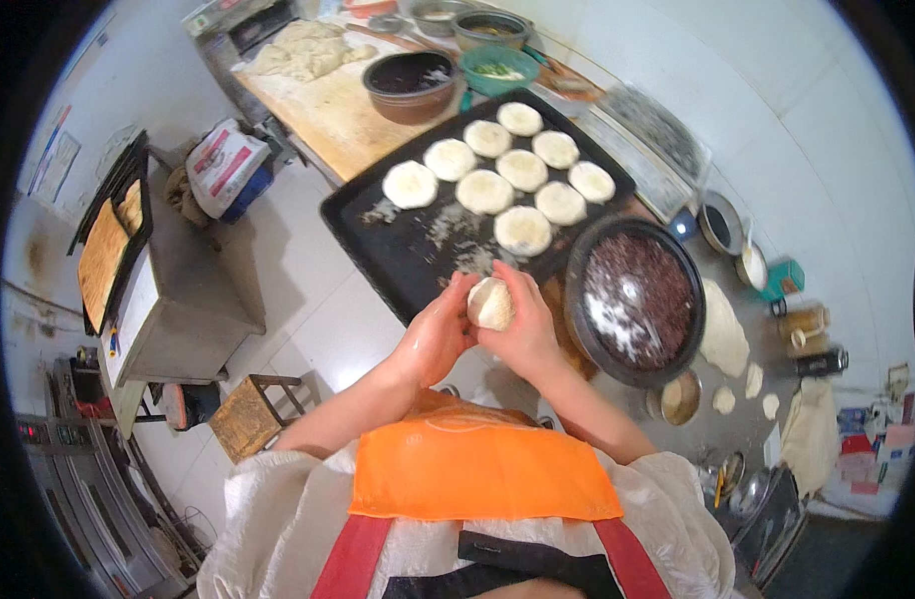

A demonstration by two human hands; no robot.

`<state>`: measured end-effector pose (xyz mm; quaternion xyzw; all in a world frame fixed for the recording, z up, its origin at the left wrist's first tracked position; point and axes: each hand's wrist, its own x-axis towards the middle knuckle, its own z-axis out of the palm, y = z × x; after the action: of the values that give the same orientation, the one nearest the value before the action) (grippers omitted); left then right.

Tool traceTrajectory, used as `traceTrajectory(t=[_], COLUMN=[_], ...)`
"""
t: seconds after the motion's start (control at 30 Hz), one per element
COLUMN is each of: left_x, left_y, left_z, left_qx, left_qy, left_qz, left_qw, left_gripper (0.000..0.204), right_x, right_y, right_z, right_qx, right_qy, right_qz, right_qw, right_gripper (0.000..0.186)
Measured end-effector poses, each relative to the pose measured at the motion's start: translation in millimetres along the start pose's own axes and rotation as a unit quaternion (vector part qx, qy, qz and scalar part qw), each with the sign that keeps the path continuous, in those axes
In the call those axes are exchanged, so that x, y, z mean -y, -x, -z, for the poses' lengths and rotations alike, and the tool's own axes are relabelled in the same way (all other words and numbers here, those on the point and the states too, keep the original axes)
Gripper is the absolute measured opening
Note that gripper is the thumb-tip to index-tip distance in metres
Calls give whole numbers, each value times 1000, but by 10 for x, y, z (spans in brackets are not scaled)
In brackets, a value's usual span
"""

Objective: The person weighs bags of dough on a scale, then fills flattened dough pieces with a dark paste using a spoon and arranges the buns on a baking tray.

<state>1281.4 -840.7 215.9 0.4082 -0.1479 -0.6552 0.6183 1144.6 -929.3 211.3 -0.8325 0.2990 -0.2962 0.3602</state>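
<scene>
A round ball of dough (490, 303) sits between my two hands, in front of my orange apron. My left hand (440, 331) cups it from the left, and my right hand (523, 324) curls round its right side with the fingers on top. Just beyond them lies a black baking tray (378, 235) bearing several flat, round dough cakes (484, 192), with floury smears on its bare part. To the right of my right hand stands a large dark bowl (589, 344) of dark reddish-brown filling (649, 285), partly dusted with white powder.
On the right counter are a dough sheet (723, 329), small dough pieces (724, 400) and a metal bowl (681, 397). A wooden board (308, 115) at the back holds a dough mass (303, 52), a brown bowl (410, 88) and a green bowl (499, 70). A stool (246, 424) stands left.
</scene>
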Motion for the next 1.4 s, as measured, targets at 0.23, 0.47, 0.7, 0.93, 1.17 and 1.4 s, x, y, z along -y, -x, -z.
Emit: traceTrajectory(t=[0.23,0.47,0.7,0.93,1.17,1.4], left_x=[-274,-3,29,-237,-489,-284], left_y=[371,797,711,500,171,-1158], left_z=[973,1520,1520,1472,1210,991], left_qx=[-209,-267,-243,-241,-259,-180], left_qy=[7,100,106,63,-97,-720], left_qz=[-103,-65,-29,-56,-150,-230], left_qw=[972,956,964,967,949,629], left_gripper=[76,60,47,45,43,65], right_x=[-390,-626,-1006,-871,-835,-941], right_y=[-1370,-1518,-1443,-1350,-1395,-1957], right_z=[-977,-1368,-1506,-1500,-1449,-910], right_qx=[-47,-15,54,137,168,-2], right_qy=[-29,239,287,291,257,-240], right_qz=[4,113,169,153,101,-134], right_qw=[998,964,941,934,946,961], right_gripper=[67,67,63,83,84,62])
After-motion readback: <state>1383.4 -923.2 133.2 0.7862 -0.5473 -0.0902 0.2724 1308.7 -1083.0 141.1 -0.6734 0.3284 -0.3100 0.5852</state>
